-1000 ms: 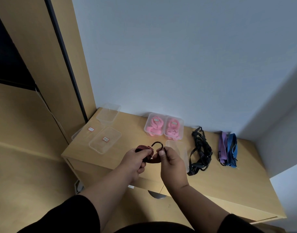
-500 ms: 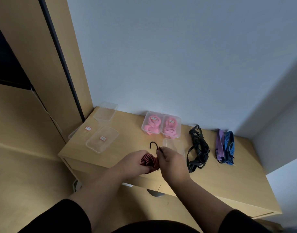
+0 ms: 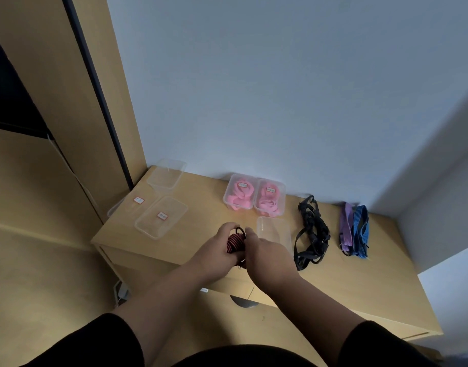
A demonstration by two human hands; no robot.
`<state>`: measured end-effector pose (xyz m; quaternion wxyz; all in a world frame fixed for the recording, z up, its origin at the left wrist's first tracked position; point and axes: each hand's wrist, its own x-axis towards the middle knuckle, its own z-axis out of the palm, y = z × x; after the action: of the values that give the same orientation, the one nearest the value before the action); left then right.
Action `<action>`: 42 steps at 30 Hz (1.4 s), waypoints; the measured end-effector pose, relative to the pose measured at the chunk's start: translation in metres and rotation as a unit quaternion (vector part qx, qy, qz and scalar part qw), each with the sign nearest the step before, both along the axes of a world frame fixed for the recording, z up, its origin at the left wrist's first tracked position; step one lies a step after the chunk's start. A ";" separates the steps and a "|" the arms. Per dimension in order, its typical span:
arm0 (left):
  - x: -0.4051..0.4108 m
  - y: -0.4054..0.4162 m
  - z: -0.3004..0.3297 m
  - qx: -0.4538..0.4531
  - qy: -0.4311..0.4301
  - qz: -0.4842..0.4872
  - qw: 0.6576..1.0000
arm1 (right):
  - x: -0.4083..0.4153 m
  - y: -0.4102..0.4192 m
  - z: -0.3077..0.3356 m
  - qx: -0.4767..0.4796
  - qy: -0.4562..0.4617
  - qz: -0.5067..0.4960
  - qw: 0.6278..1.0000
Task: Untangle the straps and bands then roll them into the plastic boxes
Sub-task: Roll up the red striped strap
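Pale wood forms the cabinet top [image 3: 190, 242] under a plain grey-blue wall, with the person's dark sleeves nearest the camera. Just above the front edge, the left hand [image 3: 214, 254] and right hand [image 3: 267, 254] meet around a red-and-black striped strap [image 3: 233, 242], wound into a tight roll with a black hook [image 3: 239, 230] poking up. Both hands' fingers are curled about the roll, pinching it from either side. It looks soft, light and springy, so I judge it will try to unwind; holding the coil across its sides with the hook tucked down seems the safest grip. Touching the right hand on its far side stands an empty open box [image 3: 276, 230], the likely home for the roll. Right of that lie a tangled black strap [image 3: 311, 234] and purple and blue bands [image 3: 354, 231]. Farther back, two boxes with pink bands [image 3: 254, 194] sit side by side, and loose clear lids and a tub [image 3: 161, 215] lie to the left.
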<state>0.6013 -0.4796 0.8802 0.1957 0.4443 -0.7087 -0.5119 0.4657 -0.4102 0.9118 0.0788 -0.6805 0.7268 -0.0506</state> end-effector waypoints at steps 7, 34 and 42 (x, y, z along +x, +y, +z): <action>-0.002 0.008 0.004 0.102 0.116 0.032 0.987 | 0.003 0.006 -0.003 0.039 -0.050 0.015 0.998; -0.049 -0.035 -0.020 0.184 0.073 0.012 0.980 | -0.071 -0.007 -0.044 -0.039 -0.456 -0.225 0.860; -0.109 -0.068 -0.031 0.051 -0.069 -0.029 0.996 | -0.133 -0.044 -0.061 0.030 -0.333 -0.170 0.927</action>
<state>0.4923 -0.5471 0.8495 0.1085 0.4673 -0.7059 -0.5211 0.3323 -0.4544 0.8506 0.3270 -0.4880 0.7649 -0.2646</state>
